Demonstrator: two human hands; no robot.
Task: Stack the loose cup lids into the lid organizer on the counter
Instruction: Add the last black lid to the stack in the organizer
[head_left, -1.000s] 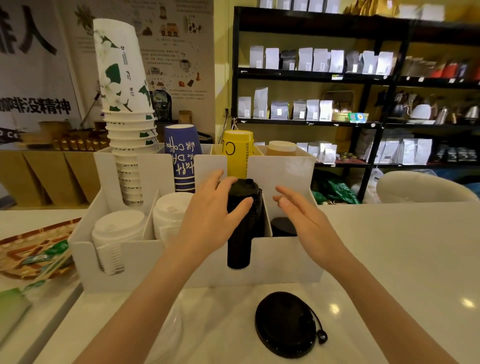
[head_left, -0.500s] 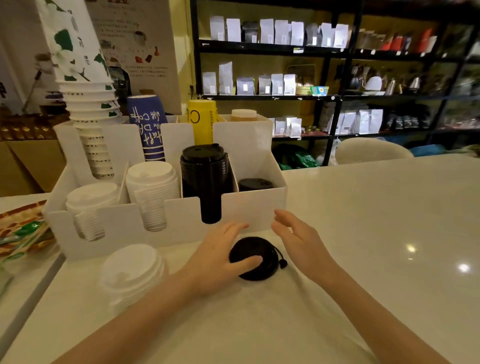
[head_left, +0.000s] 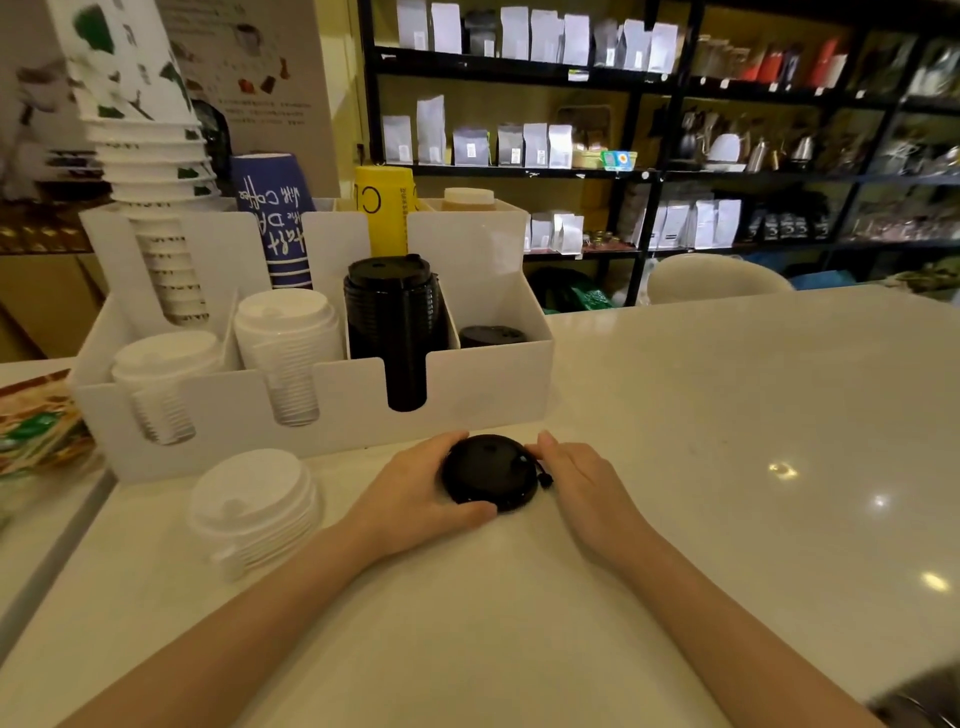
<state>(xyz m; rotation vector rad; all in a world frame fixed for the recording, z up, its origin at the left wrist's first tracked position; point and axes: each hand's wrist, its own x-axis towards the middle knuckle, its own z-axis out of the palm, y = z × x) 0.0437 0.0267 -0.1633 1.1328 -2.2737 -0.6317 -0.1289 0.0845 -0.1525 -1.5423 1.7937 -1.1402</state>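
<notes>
Two hands cup a short stack of black lids (head_left: 488, 473) on the bench (head_left: 727, 415) before the white organizer (head_left: 467, 384): left hand (head_left: 415, 493) and right hand (head_left: 582, 480) pressed against its sides. A blue cup (head_left: 272, 218) reads "coffee".

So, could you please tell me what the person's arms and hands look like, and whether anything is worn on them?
Both forearms are bare as far as the picture shows, with no sleeves in view. The left hand and right hand wear no gloves, and no watch, ring or bracelet shows.
</notes>
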